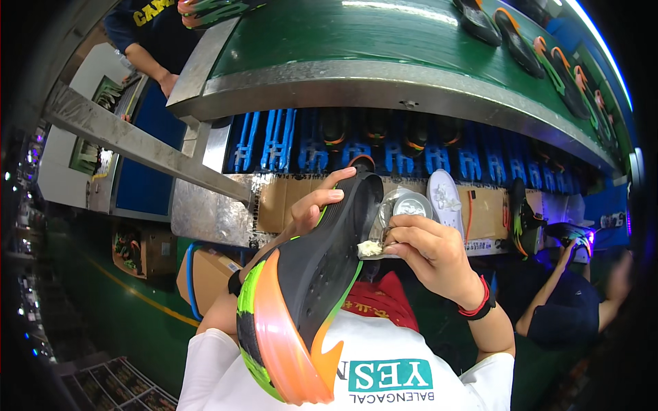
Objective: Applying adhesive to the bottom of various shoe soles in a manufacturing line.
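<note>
My left hand [317,203] grips a large shoe sole [325,240] along its left edge, fingers wrapped round it. The sole has a black inner face, a translucent orange end and green edging. It is held upright and tilted, with the orange end close to my chest. My right hand [435,257] pinches a small off-white wad [370,248] at the right edge of the sole; whether it touches the sole I cannot tell. Just beyond my right fingers stands a clear round container [409,203], partly hidden by them.
A white shoe-shaped piece [445,200] with crumpled bits lies on the cardboard-covered bench [488,212]. Behind it runs a rack of blue holders [276,140]. Above, a green conveyor [329,41] carries several soles. Co-workers [565,294] are at the right and upper left.
</note>
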Motion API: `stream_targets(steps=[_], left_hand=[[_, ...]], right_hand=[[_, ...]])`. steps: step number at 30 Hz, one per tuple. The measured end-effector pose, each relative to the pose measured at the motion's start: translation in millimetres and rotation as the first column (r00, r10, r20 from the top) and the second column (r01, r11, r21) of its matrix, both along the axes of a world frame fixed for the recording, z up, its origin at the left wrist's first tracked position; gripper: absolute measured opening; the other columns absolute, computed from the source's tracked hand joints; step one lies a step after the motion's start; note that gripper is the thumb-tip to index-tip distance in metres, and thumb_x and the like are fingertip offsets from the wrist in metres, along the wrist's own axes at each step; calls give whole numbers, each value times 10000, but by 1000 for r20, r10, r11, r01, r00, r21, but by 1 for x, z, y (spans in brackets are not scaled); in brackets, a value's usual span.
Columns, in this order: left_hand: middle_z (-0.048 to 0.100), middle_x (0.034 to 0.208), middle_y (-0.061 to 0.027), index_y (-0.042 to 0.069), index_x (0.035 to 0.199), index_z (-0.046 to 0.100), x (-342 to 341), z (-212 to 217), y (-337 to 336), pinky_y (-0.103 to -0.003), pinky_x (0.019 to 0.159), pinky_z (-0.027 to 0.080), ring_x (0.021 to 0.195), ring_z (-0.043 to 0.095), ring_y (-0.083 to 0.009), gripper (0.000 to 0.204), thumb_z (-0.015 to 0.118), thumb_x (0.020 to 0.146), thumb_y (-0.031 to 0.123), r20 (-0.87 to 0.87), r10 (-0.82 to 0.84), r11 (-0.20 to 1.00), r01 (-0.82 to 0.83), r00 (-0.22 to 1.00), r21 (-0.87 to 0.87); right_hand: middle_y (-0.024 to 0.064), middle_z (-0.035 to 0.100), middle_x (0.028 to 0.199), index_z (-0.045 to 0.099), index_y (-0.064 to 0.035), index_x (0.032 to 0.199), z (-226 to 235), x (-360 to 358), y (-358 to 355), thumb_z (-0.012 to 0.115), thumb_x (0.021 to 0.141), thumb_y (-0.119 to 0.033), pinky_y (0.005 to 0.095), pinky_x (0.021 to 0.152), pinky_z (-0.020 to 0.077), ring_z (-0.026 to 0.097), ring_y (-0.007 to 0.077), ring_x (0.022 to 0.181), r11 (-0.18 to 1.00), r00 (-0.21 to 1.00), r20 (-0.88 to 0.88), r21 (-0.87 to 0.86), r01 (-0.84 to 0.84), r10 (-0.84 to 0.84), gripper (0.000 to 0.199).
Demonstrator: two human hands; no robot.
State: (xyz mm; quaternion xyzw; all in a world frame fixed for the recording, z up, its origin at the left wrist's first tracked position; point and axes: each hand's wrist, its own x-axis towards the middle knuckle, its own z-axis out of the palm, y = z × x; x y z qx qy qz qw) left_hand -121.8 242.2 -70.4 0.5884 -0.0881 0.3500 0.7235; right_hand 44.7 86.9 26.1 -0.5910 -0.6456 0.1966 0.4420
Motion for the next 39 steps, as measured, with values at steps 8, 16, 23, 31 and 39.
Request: stream_targets(steps=[8, 16, 23, 31, 39], left_hand=[[251, 1448, -263, 215, 1290, 441, 3, -7, -6, -481, 1041, 388, 1285, 412, -362, 460, 181, 1012, 472, 53, 105, 982, -95, 993, -161], [535, 1238, -103, 7, 1292, 439, -53, 25, -40, -369, 998, 409, 1142, 524, -213, 752, 820, 697, 265, -456, 456, 815, -565, 764, -131], [531, 1285, -66, 58, 1335, 431, -58, 29, -41, -388, 1028, 401, 1184, 514, -221, 711, 769, 747, 271, -268, 360, 631, -445, 894, -635], [489, 1320, -75, 57, 1359, 384, -46, 26, -42, -392, 1044, 383, 1216, 485, -234, 776, 774, 733, 298, -249, 228, 699, -337, 941, -631], [374, 1399, -173, -18, 1428, 210, 26, 35, -33, -419, 1082, 335, 1283, 406, -278, 1024, 781, 684, 393, -184, -118, 941, 51, 976, -333]], right_hand=[[129, 653, 919, 641, 27, 878, 2, 6, 3, 675, 795, -4, 288, 690, 516, 658, 249, 781, 999, 988, -151, 0, -41, 40, 95], [112, 659, 926, 637, 56, 857, -17, 29, -15, 651, 840, -20, 255, 748, 463, 599, 150, 833, 924, 840, -414, -3, 383, -350, 80], [105, 659, 928, 651, 47, 879, -35, 18, -26, 663, 831, -25, 257, 741, 470, 608, 148, 834, 928, 820, -445, -81, 362, -359, 87], [108, 668, 904, 659, 37, 872, -44, 23, -35, 672, 817, -19, 265, 745, 475, 625, 165, 835, 912, 798, -447, -130, 389, -404, 80], [98, 667, 895, 651, 51, 868, -52, 38, -65, 657, 835, -21, 262, 770, 464, 610, 144, 843, 811, 711, -434, -86, 578, -553, 80]])
